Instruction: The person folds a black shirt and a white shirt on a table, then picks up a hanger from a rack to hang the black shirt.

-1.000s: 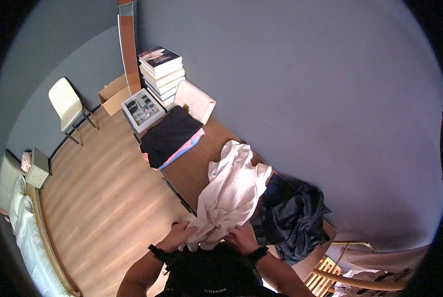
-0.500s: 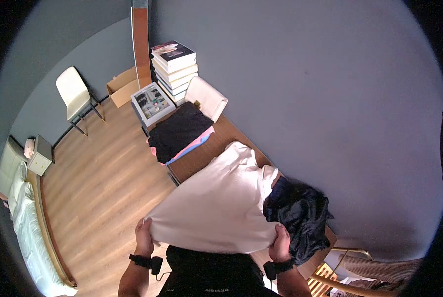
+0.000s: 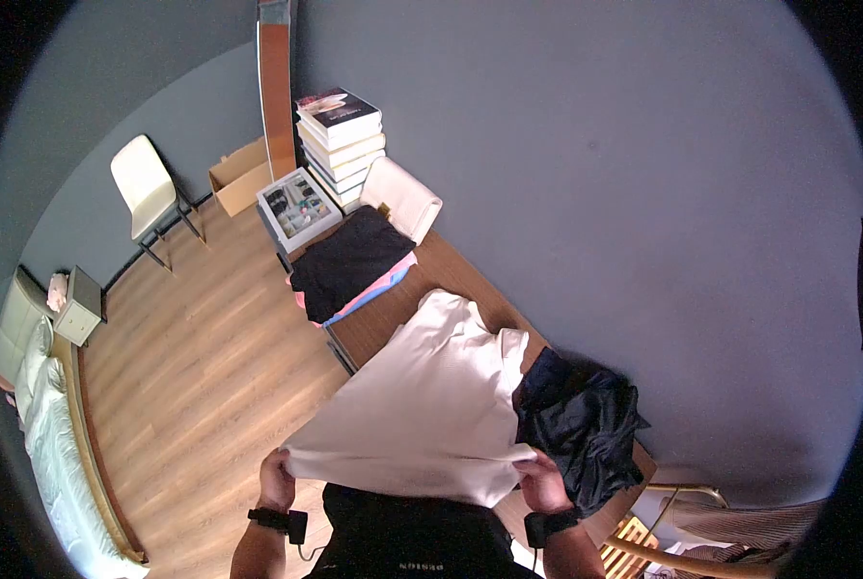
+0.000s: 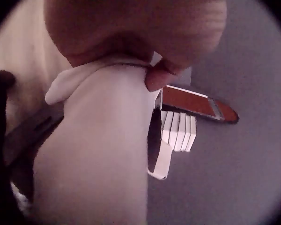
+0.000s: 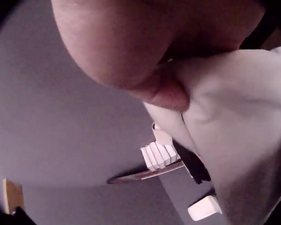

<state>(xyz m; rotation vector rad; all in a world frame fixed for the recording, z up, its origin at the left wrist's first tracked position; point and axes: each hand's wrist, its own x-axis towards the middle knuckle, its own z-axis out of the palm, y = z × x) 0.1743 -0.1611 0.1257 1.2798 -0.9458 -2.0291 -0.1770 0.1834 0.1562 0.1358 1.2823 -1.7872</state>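
A white garment (image 3: pixel 412 415), probably a shirt, is stretched between both hands, its far end lying on the brown tabletop (image 3: pixel 441 261). My left hand (image 3: pixel 277 480) pinches its near left corner; in the left wrist view the thumb (image 4: pixel 159 77) presses on the folded edge of the cloth. My right hand (image 3: pixel 545 482) grips the near right corner, and the right wrist view shows its thumb (image 5: pixel 171 96) on the fabric. The near edge runs fairly straight across in front of the dark top I wear. A crumpled dark, shiny garment (image 3: pixel 586 425) lies right of the white one.
Farther along the table lies a pile of folded clothes (image 3: pixel 354 261), black on top, pink and blue beneath. Behind it are a cream bag (image 3: pixel 402 198), a grey box with a clear lid (image 3: pixel 299 207) and a stack of books (image 3: pixel 340 135). A wooden-armed chair (image 3: pixel 682 555) stands at lower right.
The hands have moved apart from a bunched hold near the body, spreading the white garment out flat. Over the last half second the right hand has turned inward slightly and both have lowered a little.
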